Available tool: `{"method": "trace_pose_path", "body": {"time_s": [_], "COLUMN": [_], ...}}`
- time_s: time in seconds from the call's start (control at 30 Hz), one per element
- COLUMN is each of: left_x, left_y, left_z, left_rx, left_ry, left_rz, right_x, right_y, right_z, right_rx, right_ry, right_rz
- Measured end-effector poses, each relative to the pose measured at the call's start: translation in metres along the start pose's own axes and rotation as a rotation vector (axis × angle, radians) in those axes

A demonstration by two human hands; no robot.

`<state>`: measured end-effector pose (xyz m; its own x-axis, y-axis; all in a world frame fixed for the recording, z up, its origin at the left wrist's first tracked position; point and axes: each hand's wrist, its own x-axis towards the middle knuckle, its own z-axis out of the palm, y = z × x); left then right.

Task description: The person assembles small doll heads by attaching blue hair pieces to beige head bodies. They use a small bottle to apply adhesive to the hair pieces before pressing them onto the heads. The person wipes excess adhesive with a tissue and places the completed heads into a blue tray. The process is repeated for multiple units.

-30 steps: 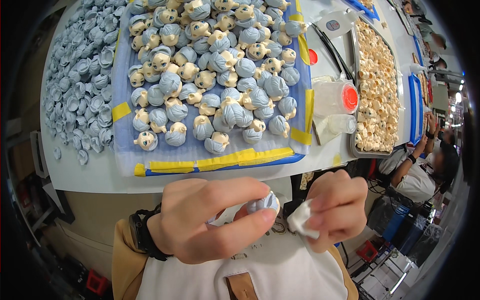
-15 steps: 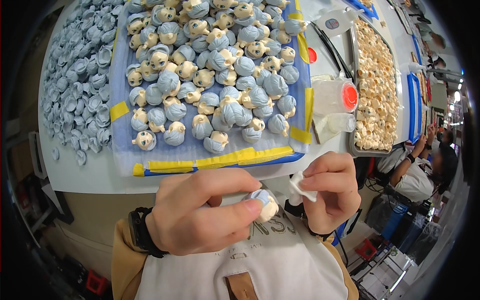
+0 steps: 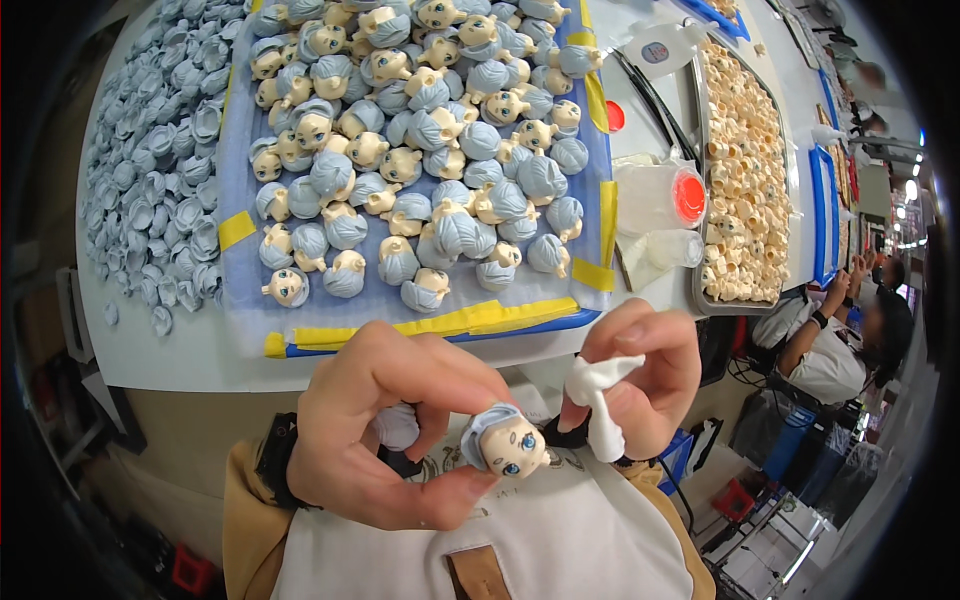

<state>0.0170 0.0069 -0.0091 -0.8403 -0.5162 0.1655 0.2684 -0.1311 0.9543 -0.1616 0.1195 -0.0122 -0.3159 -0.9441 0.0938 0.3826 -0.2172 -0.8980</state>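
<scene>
The left hand (image 3: 345,440) pinches a small, round beige doll head with moulded grey-blue hair (image 3: 512,447) above a white garment (image 3: 590,540) (a rounded grey-blue piece (image 3: 397,425) shows inside its curl); the right hand (image 3: 655,370) grips a crumpled white cloth (image 3: 605,428).

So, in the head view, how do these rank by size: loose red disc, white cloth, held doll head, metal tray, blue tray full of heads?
1. Blue tray, cut off at the top
2. Metal tray
3. Held doll head and white cloth: too alike to rank
4. Red disc
</scene>
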Motion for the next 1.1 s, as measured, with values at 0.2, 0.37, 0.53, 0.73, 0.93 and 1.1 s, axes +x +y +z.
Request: {"method": "trace_pose_path", "body": {"time_s": [0.2, 0.37, 0.53, 0.73, 0.93, 1.1], "left_x": [0.000, 0.002, 0.000, -0.002, 0.000, -0.001], "left_y": [0.000, -0.001, -0.006, -0.008, -0.010, -0.010], "left_z": [0.003, 0.003, 0.002, 0.003, 0.005, 0.007], "left_rx": [-0.010, 0.026, -0.082, -0.131, -0.092, -0.048], "left_ry": [0.013, 0.012, 0.030, 0.031, 0.054, 0.088], "left_rz": [-0.056, -0.009, 0.013, 0.025, 0.097, 0.121], "right_x": [0.001, 0.003, 0.001, 0.001, 0.001, 0.003], "right_y": [0.000, 0.001, 0.004, 0.007, 0.011, 0.011], "right_z": [0.003, 0.000, -0.001, 0.000, 0.000, 0.001], "right_rx": [0.331, 0.308, 0.141, 0.146, 0.107, 0.078], "right_ry": [0.066, -0.008, -0.029, -0.044, -0.055, -0.062], "right_rz": [0.176, 0.207, 0.143, 0.122, 0.092, 0.084]}}
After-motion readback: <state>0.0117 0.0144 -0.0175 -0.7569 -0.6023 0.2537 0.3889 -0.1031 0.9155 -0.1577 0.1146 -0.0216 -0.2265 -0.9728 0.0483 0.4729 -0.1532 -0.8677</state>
